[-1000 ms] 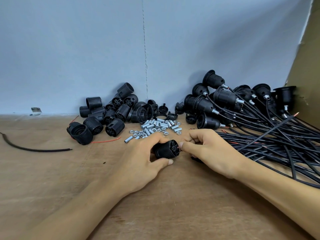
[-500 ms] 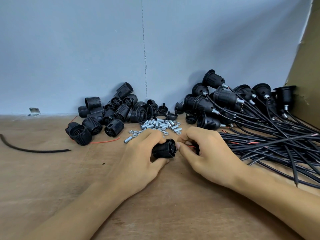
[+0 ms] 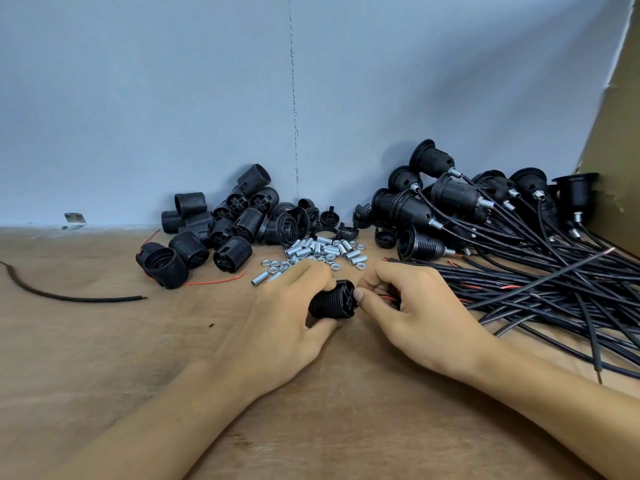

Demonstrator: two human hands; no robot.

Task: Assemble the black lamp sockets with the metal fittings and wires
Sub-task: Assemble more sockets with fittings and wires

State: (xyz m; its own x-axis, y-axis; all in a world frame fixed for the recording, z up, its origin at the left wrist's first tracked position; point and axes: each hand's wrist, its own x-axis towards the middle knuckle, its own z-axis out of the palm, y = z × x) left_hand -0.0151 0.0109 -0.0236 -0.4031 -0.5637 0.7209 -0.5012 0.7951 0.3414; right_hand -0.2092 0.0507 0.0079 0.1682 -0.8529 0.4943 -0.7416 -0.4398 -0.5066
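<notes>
My left hand [image 3: 284, 317] grips a black ribbed lamp socket [image 3: 331, 300] lying on its side on the wooden table, its terminal end facing right. My right hand [image 3: 412, 306] pinches a thin red wire [image 3: 387, 298] right at that terminal end, thumb tip against the socket. Loose metal fittings and nuts [image 3: 322, 251] lie just behind my hands. A heap of bare black sockets [image 3: 221, 230] is at the back left. Wired sockets [image 3: 450, 202] are piled at the back right, their black wires [image 3: 554, 282] spreading across the table.
A blue-grey wall closes the back of the wooden table [image 3: 104, 358]. A cardboard panel [image 3: 616, 133] stands at the right. A loose black cable piece [image 3: 69, 296] lies at the left, a red wire scrap [image 3: 214, 280] near the bare sockets.
My right hand has brought a red wire end against the socket's terminal end. A long black wire has lifted and shifted in the right bundle. My left hand keeps holding the socket.
</notes>
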